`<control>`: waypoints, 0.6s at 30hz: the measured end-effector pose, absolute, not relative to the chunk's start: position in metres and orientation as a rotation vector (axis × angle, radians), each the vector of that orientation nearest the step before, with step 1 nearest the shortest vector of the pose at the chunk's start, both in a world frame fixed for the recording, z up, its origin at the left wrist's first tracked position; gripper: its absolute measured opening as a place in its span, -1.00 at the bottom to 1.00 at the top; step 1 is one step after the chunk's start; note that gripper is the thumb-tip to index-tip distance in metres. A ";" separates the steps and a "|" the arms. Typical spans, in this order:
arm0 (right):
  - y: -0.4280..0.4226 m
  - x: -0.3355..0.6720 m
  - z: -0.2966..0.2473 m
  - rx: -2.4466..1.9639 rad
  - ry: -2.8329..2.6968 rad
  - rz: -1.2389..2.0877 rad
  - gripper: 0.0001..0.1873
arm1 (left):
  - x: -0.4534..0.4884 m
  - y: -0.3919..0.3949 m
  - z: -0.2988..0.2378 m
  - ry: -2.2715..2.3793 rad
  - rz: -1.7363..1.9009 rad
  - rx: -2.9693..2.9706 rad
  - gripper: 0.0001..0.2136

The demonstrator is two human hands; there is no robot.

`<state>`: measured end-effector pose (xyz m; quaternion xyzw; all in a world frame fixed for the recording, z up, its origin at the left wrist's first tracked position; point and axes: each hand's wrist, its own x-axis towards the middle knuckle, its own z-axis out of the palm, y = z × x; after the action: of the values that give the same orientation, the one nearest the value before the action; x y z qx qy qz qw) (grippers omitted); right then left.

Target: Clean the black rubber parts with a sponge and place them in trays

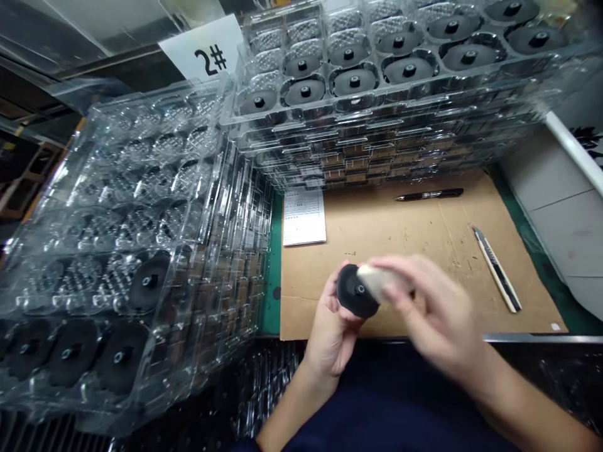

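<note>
My left hand [330,329] grips a round black disc part [348,294] by its edge, over the front of the cardboard sheet. A small raised hub stands at the disc's middle. My right hand [438,314], smeared by motion, is closed round a pale off-white piece [375,280]. That piece overlaps the disc's right side in the view; whether it presses on it I cannot tell. Similar black discs [355,80] sit in the pockets of the clear plastic tray [301,114] at the back, and several more lie in the left tray [176,251].
On the cardboard sheet [362,232] lie a black pen [429,194], a white utility knife [497,270] and a printed paper slip [304,216]. Tall stacks of clear trays wall in the back and left. A "2#" sign [207,50] stands behind; a pale bin [560,207] is at right.
</note>
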<state>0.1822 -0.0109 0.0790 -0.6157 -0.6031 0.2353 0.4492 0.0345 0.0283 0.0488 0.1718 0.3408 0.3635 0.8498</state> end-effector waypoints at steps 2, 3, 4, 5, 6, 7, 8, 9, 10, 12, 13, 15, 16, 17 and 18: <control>-0.010 0.173 0.093 -1.373 -1.656 0.614 -0.70 | 0.036 0.028 0.051 0.723 0.760 0.381 -0.42; -0.008 0.170 0.097 -1.338 -1.722 0.682 -0.71 | 0.036 0.028 0.052 0.723 0.762 0.385 -0.42; -0.006 0.168 0.099 -1.328 -1.765 0.759 -0.72 | 0.036 0.028 0.053 0.727 0.771 0.385 -0.41; -0.004 0.167 0.099 -1.329 -1.787 0.810 -0.73 | 0.036 0.028 0.054 0.732 0.783 0.387 -0.41; -0.001 0.166 0.099 -1.333 -1.793 0.810 -0.74 | 0.036 0.028 0.055 0.737 0.790 0.388 -0.42; 0.001 0.166 0.098 -1.339 -1.778 0.750 -0.74 | 0.036 0.028 0.056 0.736 0.792 0.390 -0.45; 0.002 0.165 0.097 -1.340 -1.758 0.653 -0.73 | 0.037 0.028 0.057 0.721 0.790 0.392 -0.48; 0.001 0.165 0.096 -1.326 -1.741 0.565 -0.72 | 0.037 0.028 0.058 0.697 0.785 0.397 -0.50; -0.001 0.166 0.095 -1.299 -1.737 0.518 -0.71 | 0.036 0.029 0.059 0.672 0.783 0.399 -0.50; -0.009 0.169 0.092 -1.251 -1.778 0.552 -0.68 | 0.035 0.030 0.060 0.635 0.783 0.402 -0.45; -0.013 0.172 0.090 -1.259 -1.805 0.595 -0.68 | 0.034 0.031 0.060 0.630 0.778 0.401 -0.42; -0.018 0.179 0.089 -1.383 -1.817 0.608 -0.69 | 0.033 0.032 0.059 0.644 0.767 0.385 -0.41; -0.018 0.181 0.090 -1.479 -1.808 0.558 -0.69 | 0.033 0.031 0.058 0.654 0.761 0.373 -0.43; -0.015 0.183 0.091 -1.563 -1.797 0.479 -0.70 | 0.034 0.030 0.058 0.663 0.754 0.355 -0.44; -0.011 0.185 0.093 -1.608 -1.797 0.389 -0.70 | 0.035 0.029 0.057 0.670 0.746 0.328 -0.47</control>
<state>0.1846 -0.0111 0.0929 -0.6185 -0.6913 0.1495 0.3423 0.0347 0.0288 0.0573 0.1563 0.3199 0.3561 0.8640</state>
